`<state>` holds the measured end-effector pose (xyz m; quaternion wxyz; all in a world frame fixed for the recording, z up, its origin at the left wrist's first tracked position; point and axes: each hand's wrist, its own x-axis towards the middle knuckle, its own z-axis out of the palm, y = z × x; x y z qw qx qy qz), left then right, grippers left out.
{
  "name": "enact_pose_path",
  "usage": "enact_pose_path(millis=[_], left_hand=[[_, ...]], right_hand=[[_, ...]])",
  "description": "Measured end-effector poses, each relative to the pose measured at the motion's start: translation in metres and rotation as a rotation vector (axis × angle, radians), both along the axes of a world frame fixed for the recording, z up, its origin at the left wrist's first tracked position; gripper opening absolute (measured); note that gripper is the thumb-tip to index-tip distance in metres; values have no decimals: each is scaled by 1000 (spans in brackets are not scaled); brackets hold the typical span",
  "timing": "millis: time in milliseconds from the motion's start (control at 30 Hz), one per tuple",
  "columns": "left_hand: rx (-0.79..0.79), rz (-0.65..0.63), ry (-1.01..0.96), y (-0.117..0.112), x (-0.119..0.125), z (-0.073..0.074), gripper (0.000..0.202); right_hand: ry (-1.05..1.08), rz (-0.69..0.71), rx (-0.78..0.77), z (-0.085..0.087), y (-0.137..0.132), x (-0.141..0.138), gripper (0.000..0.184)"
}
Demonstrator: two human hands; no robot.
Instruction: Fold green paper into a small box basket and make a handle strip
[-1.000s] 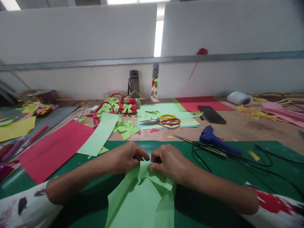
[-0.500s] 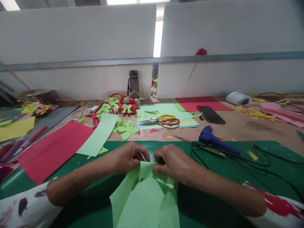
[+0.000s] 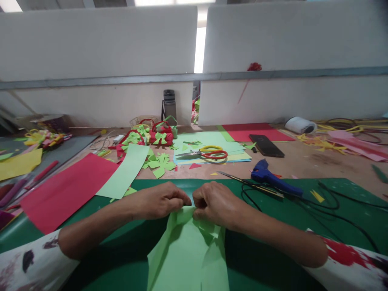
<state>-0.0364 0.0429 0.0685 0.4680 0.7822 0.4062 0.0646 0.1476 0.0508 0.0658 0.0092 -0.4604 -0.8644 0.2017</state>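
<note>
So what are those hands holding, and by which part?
The left hand and right hand both pinch the light green paper at its far edge, fingertips nearly meeting, over the green mat.

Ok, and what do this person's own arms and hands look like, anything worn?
Both the left hand and right hand are bare: no gloves, rings or watch show. The left sleeve is white with dark and reddish smudged prints. The right sleeve is white with bold red patches. Both end well above the wrist.
</note>
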Motion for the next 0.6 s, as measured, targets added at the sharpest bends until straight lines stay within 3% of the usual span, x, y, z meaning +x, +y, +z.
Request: enact_pose_path(millis=[233, 600], left_hand=[[62, 59, 123, 1, 13, -7, 18], [177, 67, 149, 0, 21, -7, 20]], right_hand=[[-27, 26, 4, 1, -1, -3, 3], [-26, 37, 30, 0, -3, -3, 4]])
